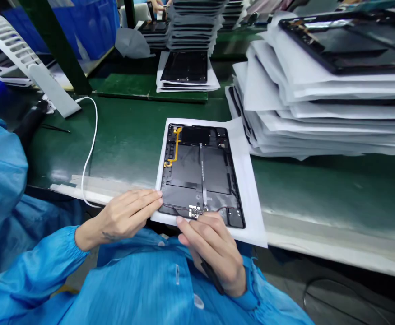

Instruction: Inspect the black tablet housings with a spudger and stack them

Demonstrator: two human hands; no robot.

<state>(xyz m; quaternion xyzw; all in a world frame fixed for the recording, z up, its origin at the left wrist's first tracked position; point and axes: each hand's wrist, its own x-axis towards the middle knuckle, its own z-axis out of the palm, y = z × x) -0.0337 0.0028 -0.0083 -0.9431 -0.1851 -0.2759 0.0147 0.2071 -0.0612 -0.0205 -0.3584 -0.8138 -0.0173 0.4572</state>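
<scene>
An opened tablet housing point(183, 167) lies on a white sheet point(248, 180) in front of me. Inside it are a yellow flex cable point(176, 146), a grey ribbon cable point(202, 171) running down the middle and a small circuit board point(195, 211) at the near edge. My left hand point(126, 214) has its fingers stretched out, their tips at the housing's near left corner. In my right hand point(214, 246) a slim black tool point(212, 276) is held against the palm; its tip is hidden. The fingers of that hand reach the near edge beside the circuit board.
A tall stack of white sheets with housings between them point(319, 113) stands on the right. Another housing point(185, 67) lies on sheets farther back. A white cable point(94, 135) and a white stand point(44, 76) are on the left, near a co-worker's blue sleeve point(1, 167).
</scene>
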